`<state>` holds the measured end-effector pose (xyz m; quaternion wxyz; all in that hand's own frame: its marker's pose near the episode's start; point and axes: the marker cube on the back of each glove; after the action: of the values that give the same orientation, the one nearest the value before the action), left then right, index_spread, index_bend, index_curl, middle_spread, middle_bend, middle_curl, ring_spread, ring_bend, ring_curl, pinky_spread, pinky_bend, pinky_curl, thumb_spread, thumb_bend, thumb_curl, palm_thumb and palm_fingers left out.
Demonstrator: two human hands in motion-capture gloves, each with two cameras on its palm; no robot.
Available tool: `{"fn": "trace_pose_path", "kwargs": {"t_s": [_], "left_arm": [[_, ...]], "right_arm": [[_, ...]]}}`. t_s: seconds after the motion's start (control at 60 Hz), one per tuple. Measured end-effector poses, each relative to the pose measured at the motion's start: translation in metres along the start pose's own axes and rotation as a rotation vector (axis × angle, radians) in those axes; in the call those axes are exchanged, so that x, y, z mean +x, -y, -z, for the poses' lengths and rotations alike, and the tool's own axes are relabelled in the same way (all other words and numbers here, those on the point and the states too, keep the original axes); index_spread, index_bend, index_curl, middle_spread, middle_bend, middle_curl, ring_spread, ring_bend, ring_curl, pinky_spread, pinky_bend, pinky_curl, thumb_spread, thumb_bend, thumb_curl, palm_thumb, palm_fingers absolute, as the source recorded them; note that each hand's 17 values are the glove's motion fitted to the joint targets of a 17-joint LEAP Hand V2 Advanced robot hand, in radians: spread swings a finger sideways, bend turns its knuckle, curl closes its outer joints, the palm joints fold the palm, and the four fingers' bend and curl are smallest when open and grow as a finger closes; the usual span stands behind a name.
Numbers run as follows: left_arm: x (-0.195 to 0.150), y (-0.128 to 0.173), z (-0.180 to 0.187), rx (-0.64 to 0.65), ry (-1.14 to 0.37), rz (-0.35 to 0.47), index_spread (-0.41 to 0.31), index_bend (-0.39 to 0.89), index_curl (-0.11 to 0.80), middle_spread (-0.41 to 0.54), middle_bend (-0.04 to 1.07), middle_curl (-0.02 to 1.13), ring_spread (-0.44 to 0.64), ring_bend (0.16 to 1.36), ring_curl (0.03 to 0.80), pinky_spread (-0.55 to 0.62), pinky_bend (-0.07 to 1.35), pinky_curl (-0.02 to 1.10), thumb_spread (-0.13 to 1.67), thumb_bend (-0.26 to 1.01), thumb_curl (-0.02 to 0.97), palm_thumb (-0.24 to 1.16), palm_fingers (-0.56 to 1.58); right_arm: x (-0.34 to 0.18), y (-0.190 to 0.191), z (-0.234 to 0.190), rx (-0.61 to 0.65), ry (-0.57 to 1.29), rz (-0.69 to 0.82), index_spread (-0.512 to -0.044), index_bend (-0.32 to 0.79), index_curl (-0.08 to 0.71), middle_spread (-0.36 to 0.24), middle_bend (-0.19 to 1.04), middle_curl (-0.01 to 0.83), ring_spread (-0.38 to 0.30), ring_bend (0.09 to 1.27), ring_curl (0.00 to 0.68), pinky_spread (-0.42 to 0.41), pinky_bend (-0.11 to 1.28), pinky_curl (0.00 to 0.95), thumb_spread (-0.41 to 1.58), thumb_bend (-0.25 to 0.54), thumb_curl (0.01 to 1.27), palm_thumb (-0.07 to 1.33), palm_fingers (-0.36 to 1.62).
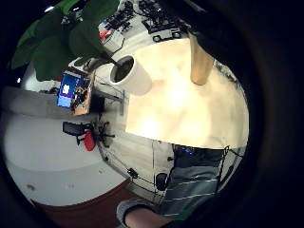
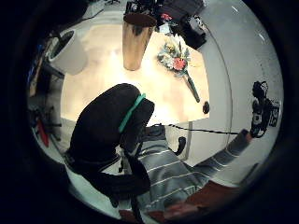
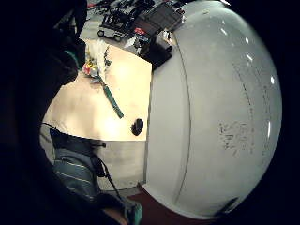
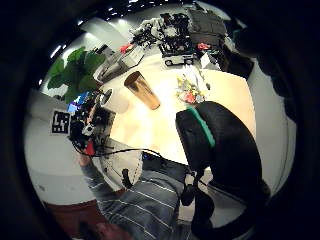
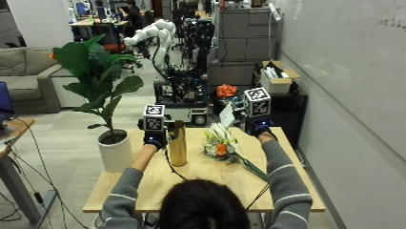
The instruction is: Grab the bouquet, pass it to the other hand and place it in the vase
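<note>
Bouquet (image 5: 223, 147) lies flat on the table (image 5: 190, 183), centre-right in the outside view. Flower heads point toward the far edge, and the green wrapped stem (image 5: 252, 168) runs toward the lower right of the frame. Vase (image 5: 177, 142) stands upright just left of it, close but apart.

Your left hand (image 5: 154, 139) is raised at the far side, just left of the vase. Your right hand (image 5: 258, 127) is raised beyond the bouquet, toward the upper right. Neither touches anything. I can't tell the finger state on either hand: the gloves are mostly hidden from above, and the palm views show no fingers clearly.

Handling, as I judge it:
- Light, top-heavy, soft at the head. Blooms crush and shed, so keep fingers off them.
- The stem wrap looks like the stiff part. Grip it around the middle, nearer the flowers for balance.
- For the handover, leave the stem's tail free so the other hand has room.
- The vase looks tall, narrow and tippy. Feed the stem straight down.
</note>
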<state>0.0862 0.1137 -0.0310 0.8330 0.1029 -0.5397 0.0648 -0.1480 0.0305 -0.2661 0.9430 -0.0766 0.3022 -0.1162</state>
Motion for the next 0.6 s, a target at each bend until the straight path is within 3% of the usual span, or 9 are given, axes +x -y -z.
{"fn": "trace_pose_path", "kwargs": {"t_s": [0.5, 0.6], "left_arm": [[0.019, 0.002, -0.004, -0.024, -0.021, -0.036, -0.092, 0.13, 0.312, -0.006, 0.20, 0.40, 0.14, 0.37, 0.291, 0.17, 0.21, 0.35, 1.08, -0.02, 0.254, 0.16, 0.52], [0.026, 0.001, -0.007, -0.024, -0.016, -0.048, -0.090, 0.14, 0.312, -0.005, 0.19, 0.40, 0.14, 0.37, 0.295, 0.17, 0.21, 0.36, 1.08, -0.02, 0.259, 0.16, 0.52]], "right_arm": [[-0.006, -0.002, 0.003, -0.049, -0.017, -0.078, -0.263, 0.09, 0.192, -0.040, 0.20, 0.402, -0.096, 0.55, 0.395, -0.034, 0.51, 0.355, 1.29, 0.043, 0.23, 0.53, 0.75], [0.006, -0.009, 0.012, -0.094, 0.024, -0.184, -0.285, 0.00, 0.153, -0.014, 0.18, 0.402, -0.032, 0.56, 0.401, 0.056, 0.57, 0.376, 1.29, -0.002, 0.23, 0.49, 0.62]]}}
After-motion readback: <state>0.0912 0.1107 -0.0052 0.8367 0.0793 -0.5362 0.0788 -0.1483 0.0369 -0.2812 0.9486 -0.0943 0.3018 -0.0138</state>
